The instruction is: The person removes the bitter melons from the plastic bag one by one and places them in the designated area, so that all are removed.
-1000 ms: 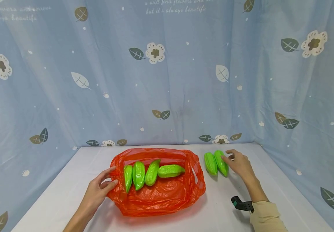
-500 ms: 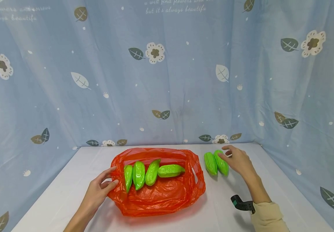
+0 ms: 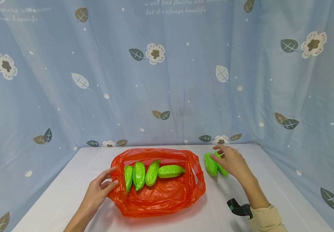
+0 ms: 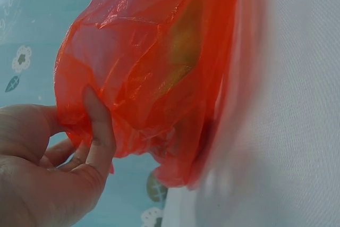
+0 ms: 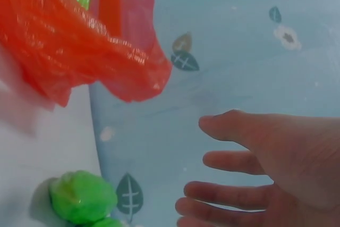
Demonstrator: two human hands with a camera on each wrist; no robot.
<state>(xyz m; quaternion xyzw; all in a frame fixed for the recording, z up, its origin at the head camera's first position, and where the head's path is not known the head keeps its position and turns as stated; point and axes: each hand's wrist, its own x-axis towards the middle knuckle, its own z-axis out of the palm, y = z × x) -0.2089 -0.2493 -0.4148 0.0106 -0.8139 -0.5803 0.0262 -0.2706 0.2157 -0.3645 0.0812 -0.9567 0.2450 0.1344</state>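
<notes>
The left hand (image 3: 97, 189) pinches a glossy, translucent red bag (image 3: 161, 206). The right hand (image 3: 231, 160), fingers extended, partly hides a ridged green gourd (image 3: 222, 170).

Here's the right hand (image 3: 230, 161) hanging over two loose gourds (image 3: 210, 165), air between, curtain (image 3: 184, 93) walling off the back! Just a slim strip of table (image 3: 201, 153) separates them from the red bag (image 3: 167, 193). Its mouth gapes upward, four gourds (image 3: 153, 172) crowding the rear, room in front; the left hand (image 3: 98, 190) blocks the left edge.
</notes>
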